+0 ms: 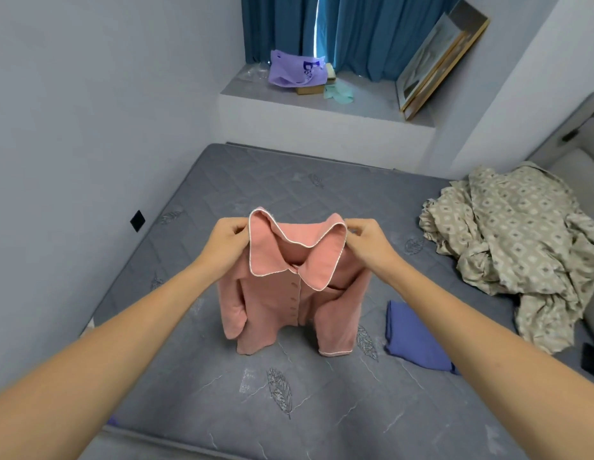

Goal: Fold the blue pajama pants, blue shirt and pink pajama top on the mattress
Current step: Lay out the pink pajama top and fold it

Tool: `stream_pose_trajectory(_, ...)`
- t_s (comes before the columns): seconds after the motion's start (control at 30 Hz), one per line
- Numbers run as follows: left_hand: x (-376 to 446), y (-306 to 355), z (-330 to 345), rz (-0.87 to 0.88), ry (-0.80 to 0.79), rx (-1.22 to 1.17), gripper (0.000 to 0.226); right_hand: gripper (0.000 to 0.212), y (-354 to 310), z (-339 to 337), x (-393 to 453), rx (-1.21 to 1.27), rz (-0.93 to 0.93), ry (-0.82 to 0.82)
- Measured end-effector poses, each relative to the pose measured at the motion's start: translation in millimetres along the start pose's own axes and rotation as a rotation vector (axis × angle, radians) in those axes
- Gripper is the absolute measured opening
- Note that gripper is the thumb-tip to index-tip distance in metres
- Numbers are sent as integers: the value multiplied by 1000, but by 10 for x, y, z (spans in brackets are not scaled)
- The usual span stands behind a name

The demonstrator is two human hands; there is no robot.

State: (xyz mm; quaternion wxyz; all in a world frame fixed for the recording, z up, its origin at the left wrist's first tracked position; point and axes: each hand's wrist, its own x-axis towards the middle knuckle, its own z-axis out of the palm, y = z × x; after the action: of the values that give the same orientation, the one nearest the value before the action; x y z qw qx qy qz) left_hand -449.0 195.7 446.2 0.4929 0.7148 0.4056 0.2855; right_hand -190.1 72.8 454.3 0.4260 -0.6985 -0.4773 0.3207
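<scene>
The pink pajama top [275, 300] with white piping hangs in the air over the grey mattress [196, 386], collar up and buttoned front facing me. My left hand [227, 239] pinches its left shoulder and my right hand [366, 239] pinches its right shoulder. Both sleeves dangle, and the hem nearly touches the mattress. A folded blue garment [413, 336] lies on the mattress to the right, partly behind my right forearm. A small bit of blue-purple cloth [112, 419] peeks out beside my left forearm at the mattress's near edge.
A crumpled beige patterned blanket [521, 260] is heaped at the mattress's right side. A dark object [592, 358] lies at the far right edge. Behind the mattress, a raised window ledge holds a purple bag [295, 69], a box and leaning picture frames [438, 61]. A wall runs along the left.
</scene>
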Motion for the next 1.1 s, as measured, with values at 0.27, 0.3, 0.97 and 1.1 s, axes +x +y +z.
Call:
stream_pose_trajectory(0.27,-463,476,49,105,62,-94,20,12,-327,-267,-434,96,-174,15)
stream_pose_trajectory(0.3,-524,538,55,126,60,-90,19,14,-368,-301,-492,100,-180,19)
stream_pose_trajectory(0.97,-991,971,12,75,-47,26,39,34,-624,-568,-919,61,-172,-67)
stream_pose_trajectory(1.1,-1014,950,-33,110,-65,55,45,30,-594,-562,-935,-14,-256,-20)
